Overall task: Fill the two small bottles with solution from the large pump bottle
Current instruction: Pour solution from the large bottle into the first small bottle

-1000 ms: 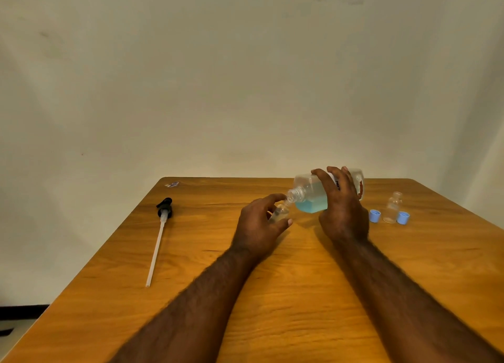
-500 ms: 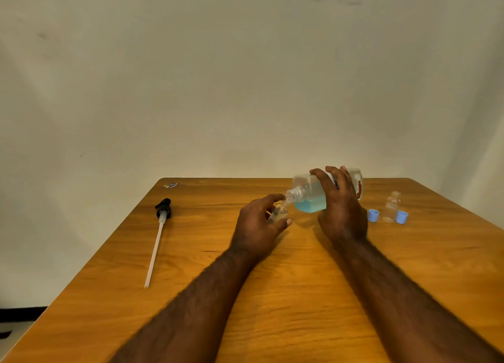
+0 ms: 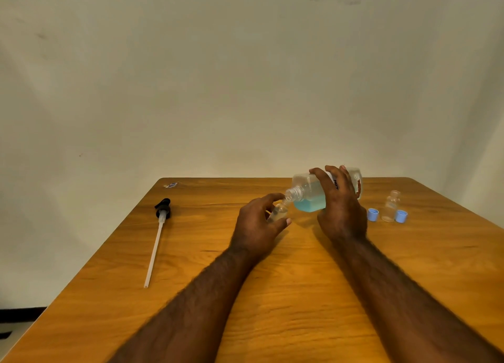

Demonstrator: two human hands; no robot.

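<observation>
Two hands meet above the middle of the tabletop (image 3: 272, 294). The left hand (image 3: 256, 226) curls its fingers and thumb round a clear small bottle (image 3: 278, 212). Its grip holds the bottle tilted, with the mouth pointing up and to the right.

The right hand (image 3: 341, 210) wraps over the large bottle (image 3: 308, 196) from above, its grip closed round the body. This bottle is tipped almost onto its side, neck pointing left and slightly down. Its bare threaded neck touches the mouth of the small bottle. Whether liquid is passing between them cannot be told. Blue solution lies pooled along the lower side of the large bottle.

To the right of the right hand, a second small bottle (image 3: 391, 206) stands upright on the tabletop. It sits between two blue caps (image 3: 372, 215), just beside each.

Well apart on the left, the black pump head (image 3: 163, 211) lies flat. Its long white tube runs toward the near edge. A small scrap (image 3: 171, 185) sits at the far left corner, and a pale wall (image 3: 245, 90) rises behind.
</observation>
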